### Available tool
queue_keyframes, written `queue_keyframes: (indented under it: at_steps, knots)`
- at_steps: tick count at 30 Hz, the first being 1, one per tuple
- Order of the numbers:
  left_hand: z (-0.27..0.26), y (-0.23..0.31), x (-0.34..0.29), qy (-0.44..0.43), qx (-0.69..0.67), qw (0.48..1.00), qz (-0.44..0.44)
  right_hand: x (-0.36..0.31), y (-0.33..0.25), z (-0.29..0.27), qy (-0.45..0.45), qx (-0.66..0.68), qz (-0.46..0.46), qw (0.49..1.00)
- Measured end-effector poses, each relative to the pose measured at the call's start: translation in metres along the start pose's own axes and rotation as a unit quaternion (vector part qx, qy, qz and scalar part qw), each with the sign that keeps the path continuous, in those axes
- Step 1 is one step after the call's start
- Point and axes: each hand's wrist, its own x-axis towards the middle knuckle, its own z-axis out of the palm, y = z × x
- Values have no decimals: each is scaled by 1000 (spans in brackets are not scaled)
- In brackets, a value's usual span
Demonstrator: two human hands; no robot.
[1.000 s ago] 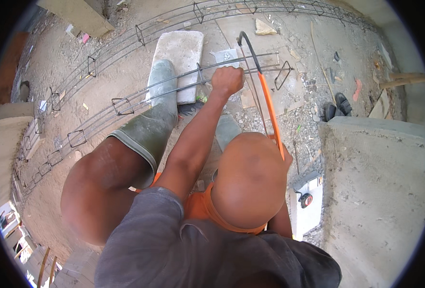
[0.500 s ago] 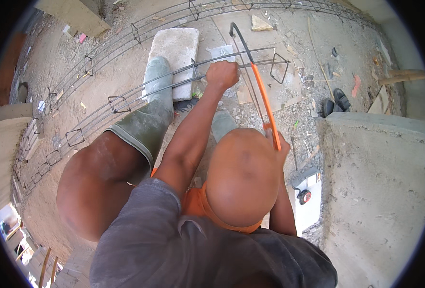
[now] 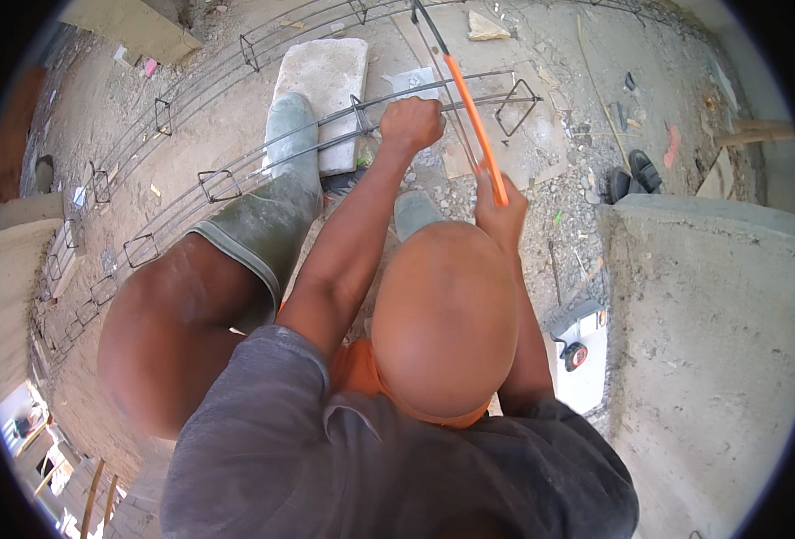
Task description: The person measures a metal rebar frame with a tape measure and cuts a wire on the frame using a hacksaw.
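Observation:
My left hand (image 3: 412, 124) is closed in a fist around the long bars of a narrow rebar cage (image 3: 359, 113), close to the cage's right end. In my right hand (image 3: 502, 211) is the handle end of a hacksaw (image 3: 471, 112) with an orange frame and a black front. Its blade crosses the bars just right of my left fist; whether it has cut into them is too small to tell. The cage runs left across my green rubber boot (image 3: 267, 211), whose toe overlaps a pale concrete slab (image 3: 325, 67).
A second rebar cage (image 3: 249, 54) lies farther off. To the right stands a concrete block (image 3: 702, 296), with dark sandals (image 3: 646, 171) at its far edge. A tape measure (image 3: 575, 356) rests on a white surface. Rubble and scraps litter the ground.
My right hand has pushed the hacksaw forward, away from me, along the cut line. My left hand keeps its grip on the bars. The view has shifted slightly.

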Motion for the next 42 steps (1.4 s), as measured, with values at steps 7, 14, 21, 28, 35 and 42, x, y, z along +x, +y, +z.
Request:
queue_keyframes:
  at_steps: [7, 14, 21, 28, 35, 42]
  knots:
    - [-22, -26, 12, 42, 8, 999, 19, -13, -10, -11, -33, 72, 83, 993]
    - [-2, 8, 2, 36, -18, 999, -18, -2, 8, 1, 7, 11, 30, 999]
    - [-19, -23, 6, 30, -13, 999, -8, -13, -7, -10, -32, 39, 68, 996]
    - [5, 9, 8, 24, -13, 1000, 8, -26, 18, -29, 13, 26, 44, 999]
    - [-8, -15, 8, 36, -3, 999, 17, -12, 3, -16, -33, 41, 70, 996]
    - [4, 16, 0, 12, 4, 1000, 15, -34, 17, -32, 19, 37, 59, 997]
